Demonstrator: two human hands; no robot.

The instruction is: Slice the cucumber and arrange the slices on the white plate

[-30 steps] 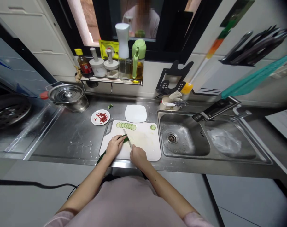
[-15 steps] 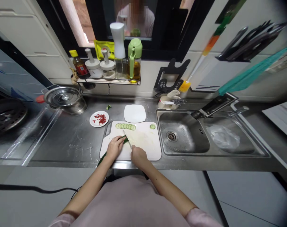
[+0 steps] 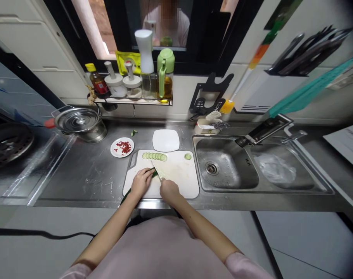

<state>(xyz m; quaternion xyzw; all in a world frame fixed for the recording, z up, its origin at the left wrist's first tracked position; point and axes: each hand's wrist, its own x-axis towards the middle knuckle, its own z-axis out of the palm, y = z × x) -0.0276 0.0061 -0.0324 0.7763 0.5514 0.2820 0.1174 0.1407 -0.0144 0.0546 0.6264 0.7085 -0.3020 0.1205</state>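
My left hand (image 3: 141, 181) is closed over a dark green cucumber (image 3: 154, 173) and presses it onto the white cutting board (image 3: 182, 182). The cucumber's other end shows below my wrist, past the board's left edge. In my right hand (image 3: 169, 191) is the handle of a kitchen knife (image 3: 157, 169); its blade slants up and left, right at the cucumber's cut end. A row of overlapping cucumber slices (image 3: 154, 156) lies along the board's upper left. A few more slices (image 3: 187, 156) are stacked at the upper right corner.
Behind the board lies a white square plate (image 3: 165, 140). A round plate (image 3: 130, 150) with chopped red pieces stands left, near green cucumber scraps (image 3: 134, 132). A lidded steel pot (image 3: 90, 130) is farther left. The sink (image 3: 225, 166) adjoins on the right. Above hangs a condiment shelf (image 3: 135, 101).
Both hands stay almost in place on the cucumber and knife. The knife blade has shifted very slightly at the cucumber's end; the whole view has moved a few pixels.
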